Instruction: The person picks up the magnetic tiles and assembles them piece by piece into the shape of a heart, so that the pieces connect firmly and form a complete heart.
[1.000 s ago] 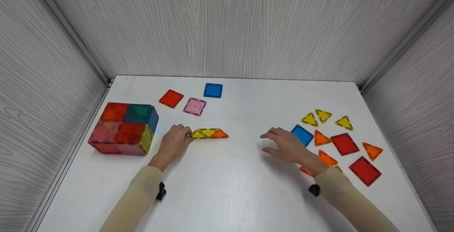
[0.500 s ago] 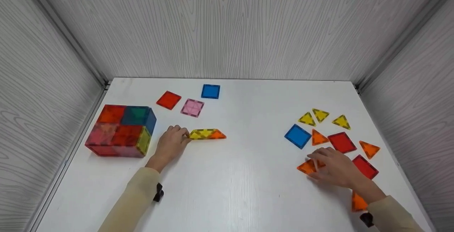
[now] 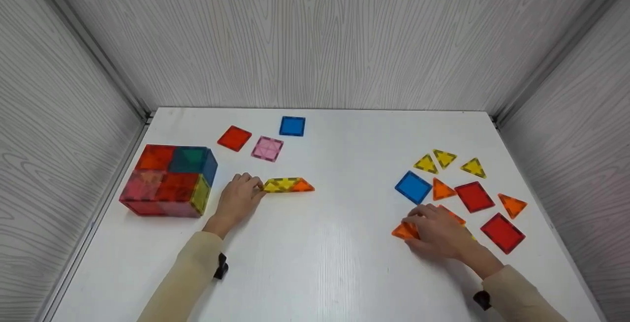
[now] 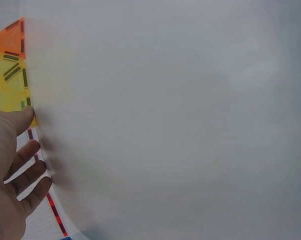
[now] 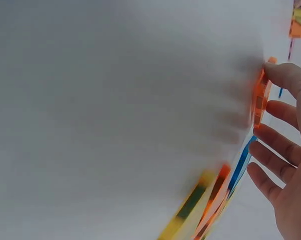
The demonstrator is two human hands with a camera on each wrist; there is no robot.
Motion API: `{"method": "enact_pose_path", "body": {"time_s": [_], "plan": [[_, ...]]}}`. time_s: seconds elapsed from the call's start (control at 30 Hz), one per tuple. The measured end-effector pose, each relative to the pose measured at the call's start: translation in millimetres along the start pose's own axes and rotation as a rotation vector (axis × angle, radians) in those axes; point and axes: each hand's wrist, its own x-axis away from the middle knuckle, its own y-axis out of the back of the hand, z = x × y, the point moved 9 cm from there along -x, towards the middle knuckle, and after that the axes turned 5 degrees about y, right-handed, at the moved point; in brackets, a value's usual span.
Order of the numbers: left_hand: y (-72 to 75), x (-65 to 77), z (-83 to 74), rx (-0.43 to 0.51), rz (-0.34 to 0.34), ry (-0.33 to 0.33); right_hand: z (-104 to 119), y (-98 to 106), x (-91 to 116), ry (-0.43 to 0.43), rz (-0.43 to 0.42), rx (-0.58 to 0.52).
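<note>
In the head view, my left hand (image 3: 238, 203) pinches the left end of a low standing strip of yellow triangular magnetic tiles (image 3: 281, 185); an orange triangular tile (image 3: 302, 185) forms its right end. The left wrist view shows the thumb of that hand (image 4: 10, 160) against a yellow tile (image 4: 8, 82). Over on the right, my right hand (image 3: 438, 233) holds an orange triangular tile (image 3: 405, 231) between thumb and fingers, low over the table. In the right wrist view this orange tile (image 5: 261, 100) appears edge-on. The right hand partly covers another orange triangle (image 3: 453, 213) and a yellow one.
A block of coloured tiles (image 3: 167, 179) stands at left. Behind the left hand lie red (image 3: 234, 138), pink (image 3: 267, 148) and blue (image 3: 292, 126) squares. Around the right hand are a blue square (image 3: 413, 187), red squares (image 3: 474, 196), and several yellow (image 3: 445, 158) and orange triangles (image 3: 513, 206).
My right hand reached right and down among the loose tiles, took hold of an orange triangle, and has shifted slightly left with it. My left hand stays at the strip.
</note>
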Motion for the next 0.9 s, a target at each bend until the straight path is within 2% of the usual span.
{"method": "enact_pose_path", "body": {"time_s": [0.23, 0.5, 0.73, 0.9], "plan": [[0.4, -0.8, -1.5, -0.004, 0.002, -0.003, 62.6, -1.3, -54.7, 0.154, -0.038, -0.001], [1.3, -0.7, -1.2, 0.005, -0.003, -0.008, 140.8, -7.3, -116.4, 0.355, 0.01, -0.035], [-0.1, -0.6, -0.1, -0.001, -0.004, -0.01, 192.5, -18.7, -143.7, 0.476, 0.037, -0.009], [1.0, -0.3, -0.6, 0.003, -0.014, -0.019, 210.8, -23.9, -154.8, 0.511, 0.042, -0.001]]}}
